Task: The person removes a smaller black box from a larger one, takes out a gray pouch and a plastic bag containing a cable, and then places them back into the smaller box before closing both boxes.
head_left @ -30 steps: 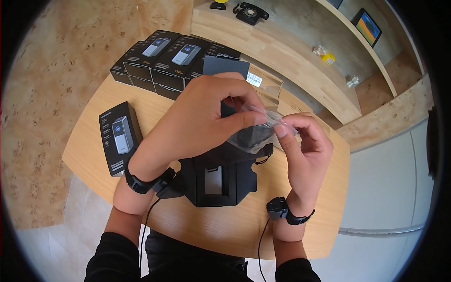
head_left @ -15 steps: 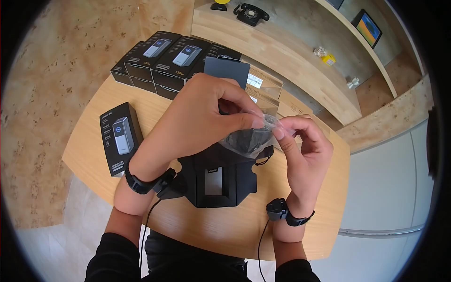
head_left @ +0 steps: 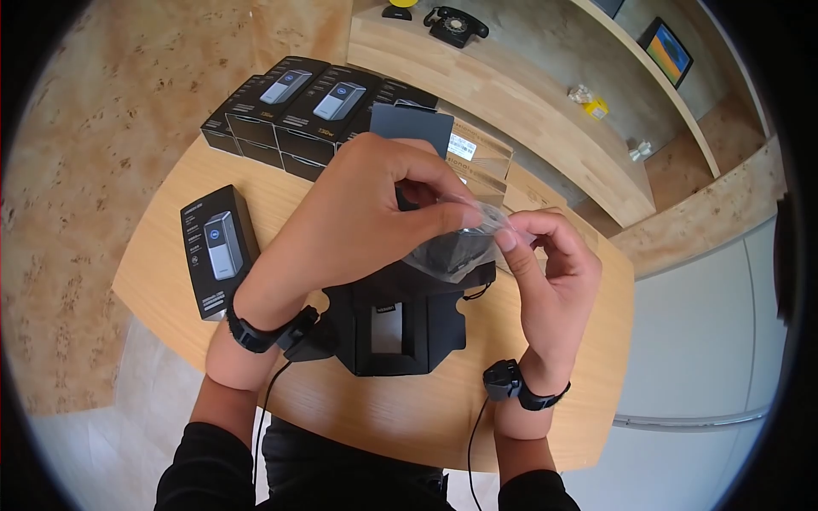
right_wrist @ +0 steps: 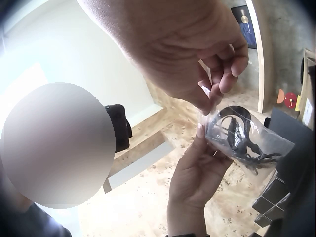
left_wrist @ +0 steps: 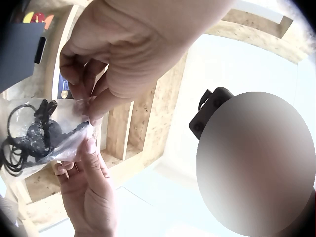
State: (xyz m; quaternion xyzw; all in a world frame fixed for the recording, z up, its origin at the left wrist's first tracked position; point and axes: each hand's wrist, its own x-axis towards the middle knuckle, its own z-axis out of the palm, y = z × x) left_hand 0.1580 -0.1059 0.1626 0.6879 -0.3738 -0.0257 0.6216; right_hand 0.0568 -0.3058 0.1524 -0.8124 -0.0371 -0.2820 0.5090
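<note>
Clear plastic gathers between the fingertips of two bare hands, where a see-through bag (head_left: 456,260) is held up over the far side of an open black box (head_left: 345,341) on a wooden table (head_left: 477,434). The left hand (head_left: 358,204) pinches the bag's edge between thumb and forefinger, its other fingers bent; the right hand (head_left: 558,272) grips the same edge close by, thumb pressed to a curled forefinger. Both pinches are closed on the film, the fingertips almost meeting. Inside hangs a black cable (left_wrist: 42,133), looped and bunched (the left wrist view shows it best). Black devices are strapped to both wrists. Dark fabric (head_left: 417,284) with a drawstring lies at the open box's far edge, and a silver-grey panel (head_left: 387,332) shows within the box. Left of the open box lies a black retail box (head_left: 221,251) picturing a silver device; beyond it, to the left, sits a stack of similar boxes (head_left: 298,111), some marked "130w". Brown cartons (head_left: 486,162) stand past the open box, farther right, and behind them a pale wooden shelf (head_left: 503,94) carries a black rotary telephone (head_left: 456,25).
</note>
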